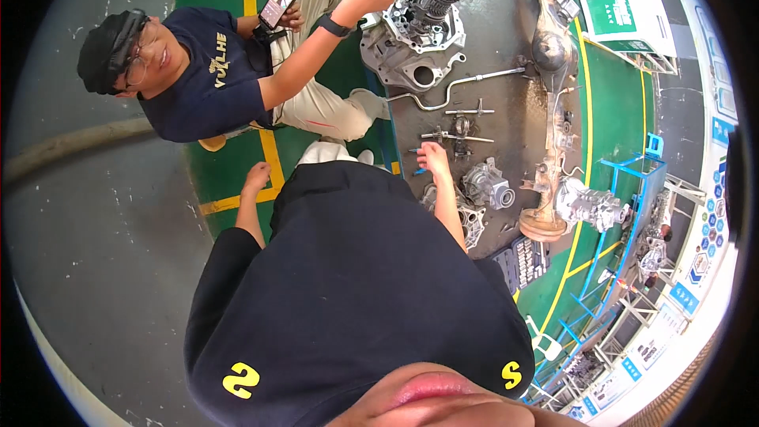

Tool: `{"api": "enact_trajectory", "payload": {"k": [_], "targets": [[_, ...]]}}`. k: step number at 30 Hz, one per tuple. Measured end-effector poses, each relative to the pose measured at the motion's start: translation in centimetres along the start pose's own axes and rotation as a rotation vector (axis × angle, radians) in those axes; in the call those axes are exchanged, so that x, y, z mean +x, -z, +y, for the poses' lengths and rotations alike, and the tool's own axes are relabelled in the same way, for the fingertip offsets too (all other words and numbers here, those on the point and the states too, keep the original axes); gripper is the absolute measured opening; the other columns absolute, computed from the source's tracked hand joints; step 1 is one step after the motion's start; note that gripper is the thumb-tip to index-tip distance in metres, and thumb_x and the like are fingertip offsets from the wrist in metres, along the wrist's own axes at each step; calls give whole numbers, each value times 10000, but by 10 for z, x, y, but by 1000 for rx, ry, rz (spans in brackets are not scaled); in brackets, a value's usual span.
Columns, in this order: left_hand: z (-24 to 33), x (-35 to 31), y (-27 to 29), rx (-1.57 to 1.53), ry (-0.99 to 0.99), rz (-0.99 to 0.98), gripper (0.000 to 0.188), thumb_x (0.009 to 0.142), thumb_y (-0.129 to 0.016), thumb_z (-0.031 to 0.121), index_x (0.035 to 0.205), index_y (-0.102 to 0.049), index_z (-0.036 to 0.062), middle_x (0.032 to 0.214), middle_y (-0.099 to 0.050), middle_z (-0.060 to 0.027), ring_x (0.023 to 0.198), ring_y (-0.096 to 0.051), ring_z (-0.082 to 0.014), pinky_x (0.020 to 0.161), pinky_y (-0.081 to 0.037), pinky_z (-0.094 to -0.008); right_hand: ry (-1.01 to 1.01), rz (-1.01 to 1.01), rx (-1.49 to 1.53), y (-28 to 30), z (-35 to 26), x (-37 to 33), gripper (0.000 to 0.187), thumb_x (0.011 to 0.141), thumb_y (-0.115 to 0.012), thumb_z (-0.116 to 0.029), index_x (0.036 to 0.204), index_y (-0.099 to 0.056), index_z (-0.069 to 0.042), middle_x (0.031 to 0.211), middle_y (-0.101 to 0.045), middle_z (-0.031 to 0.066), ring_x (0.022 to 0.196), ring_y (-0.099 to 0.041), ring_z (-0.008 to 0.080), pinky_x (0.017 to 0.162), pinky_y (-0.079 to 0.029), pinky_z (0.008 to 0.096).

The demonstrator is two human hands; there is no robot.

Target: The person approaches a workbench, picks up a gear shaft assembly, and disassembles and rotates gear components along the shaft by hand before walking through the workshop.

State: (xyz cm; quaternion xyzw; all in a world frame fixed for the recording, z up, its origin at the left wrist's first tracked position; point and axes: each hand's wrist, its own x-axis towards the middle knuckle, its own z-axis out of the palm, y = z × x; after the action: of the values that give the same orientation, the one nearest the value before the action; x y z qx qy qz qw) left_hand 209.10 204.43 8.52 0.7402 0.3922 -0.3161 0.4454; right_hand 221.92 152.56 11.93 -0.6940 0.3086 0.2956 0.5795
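Note:
My right hand is over the left edge of the metal-topped workbench, fingers apart, with nothing visible in it. Just beyond it lie shift rods with forks. A grey metal housing sits to its right, and another open casting is partly hidden by my forearm. My left hand hangs beside my body, away from the bench, its fingers loosely curled with nothing visible in them. At the far end, a gear shaft stands upright in a gearbox casing.
Across at the left, a seated co-worker holds a phone and points at the gear shaft. A rusty axle runs along the bench's right side. A bent metal bar, a socket set and a blue frame are also here.

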Motion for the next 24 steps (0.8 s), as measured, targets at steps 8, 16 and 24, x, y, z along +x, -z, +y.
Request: {"api": "enact_trajectory", "payload": {"k": [8,16,24], "targets": [[14,-19,-28,209,-206,43,353,903,-513,266,1156,-607,39,1092,-661,-173,1030,-623,-317,868,-477,-364,-46,24,110,17,55,-22,242,936,-532,-264,1085,-592,-82,927,-662,61,713,-622,135,607,-495,279],[-86,-59,-55,226,-164,57,336,899,-533,267,1144,-628,58,1037,-681,-145,937,-652,-263,820,-498,-356,-39,-73,96,12,93,-23,235,946,-513,-259,1077,-592,-81,896,-655,51,707,-610,132,597,-491,281],[-110,-113,-43,254,159,-99,199,877,-498,274,800,-566,104,718,-538,-2,591,-516,-124,510,-424,-287,18,-109,112,-4,114,-9,221,927,-510,-229,1045,-597,-64,848,-657,57,636,-597,127,533,-475,267]]}}
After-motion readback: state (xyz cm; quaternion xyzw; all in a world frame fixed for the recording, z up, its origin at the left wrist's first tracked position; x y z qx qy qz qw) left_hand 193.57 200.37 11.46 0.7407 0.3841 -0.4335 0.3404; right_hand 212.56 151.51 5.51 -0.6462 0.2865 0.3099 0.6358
